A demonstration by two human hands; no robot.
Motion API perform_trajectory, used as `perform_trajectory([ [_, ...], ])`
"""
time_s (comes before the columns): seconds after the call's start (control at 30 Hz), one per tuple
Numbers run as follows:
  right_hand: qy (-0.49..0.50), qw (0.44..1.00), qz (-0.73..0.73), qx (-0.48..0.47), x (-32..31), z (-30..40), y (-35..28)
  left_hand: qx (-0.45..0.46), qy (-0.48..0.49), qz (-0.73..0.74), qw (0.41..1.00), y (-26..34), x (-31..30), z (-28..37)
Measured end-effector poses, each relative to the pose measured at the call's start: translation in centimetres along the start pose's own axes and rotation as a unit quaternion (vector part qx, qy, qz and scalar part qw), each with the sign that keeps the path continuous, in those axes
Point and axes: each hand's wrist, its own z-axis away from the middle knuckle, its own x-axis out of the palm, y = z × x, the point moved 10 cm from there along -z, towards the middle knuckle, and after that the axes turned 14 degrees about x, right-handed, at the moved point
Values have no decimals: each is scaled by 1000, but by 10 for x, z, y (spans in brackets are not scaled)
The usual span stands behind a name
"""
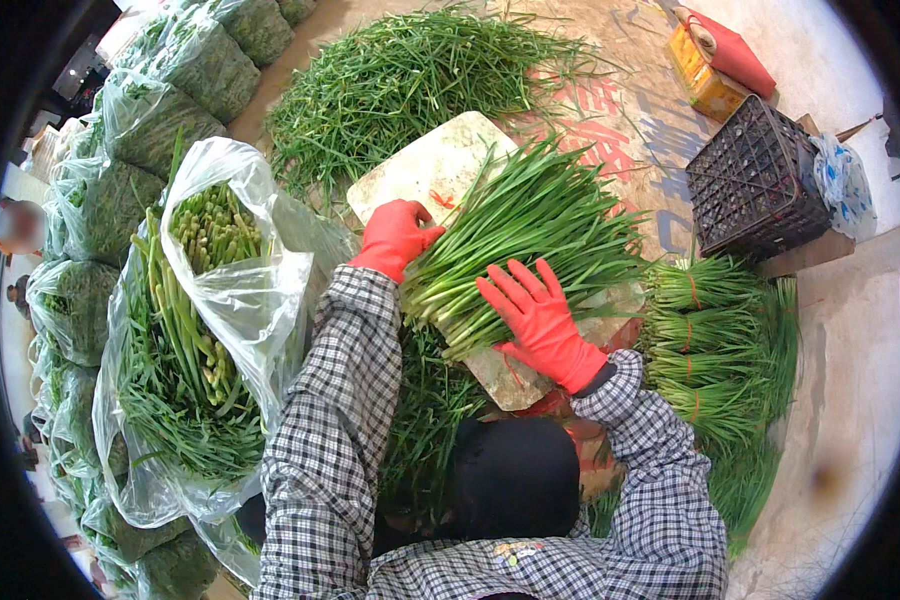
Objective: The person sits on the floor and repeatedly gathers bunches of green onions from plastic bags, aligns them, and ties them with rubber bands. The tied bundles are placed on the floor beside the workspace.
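A loose heap of green garlic chives (pixel 525 232) lies across a pale worn board (pixel 427 165), cut ends towards the lower left and leaves towards the upper right. My left hand (pixel 397 236), in a red rubber glove, rests at the heap's left side with its fingers curled. Whether it grips any stems is hidden. My right hand (pixel 540 319), also red-gloved, lies flat against the near side of the chives, fingers spread. Orange-red bands (pixel 442 199) lie on the board just above my left hand. Another band (pixel 511 371) is at the board's near end.
Loose chives (pixel 420 82) are piled beyond the board. Left stands an open clear plastic bag (pixel 270 285) of greens, with several filled bags (pixel 172 127) behind. To the right are banded chive bunches (pixel 690 337), a black plastic crate (pixel 757 180) and a yellow box (pixel 701 71).
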Motion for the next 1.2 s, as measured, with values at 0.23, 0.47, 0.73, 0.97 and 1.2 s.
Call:
perform_trajectory([
  [0.23,-19,999,-42,2,7,-10,1,13,14,-86,996,9,6,-5],
  [0.47,-1,998,-55,-22,3,-9,4,121,51,-82,988,13,-28,40],
  [0.73,57,998,-31,12,3,-47,36,196,-137,146,960,98,33,30],
  [0.97,81,996,-7,-25,-16,-33,14,180,-75,-100,976,111,48,53],
  [1.2,-8,993,-45,108,33,25,9,169,-65,-67,981,115,42,49],
])
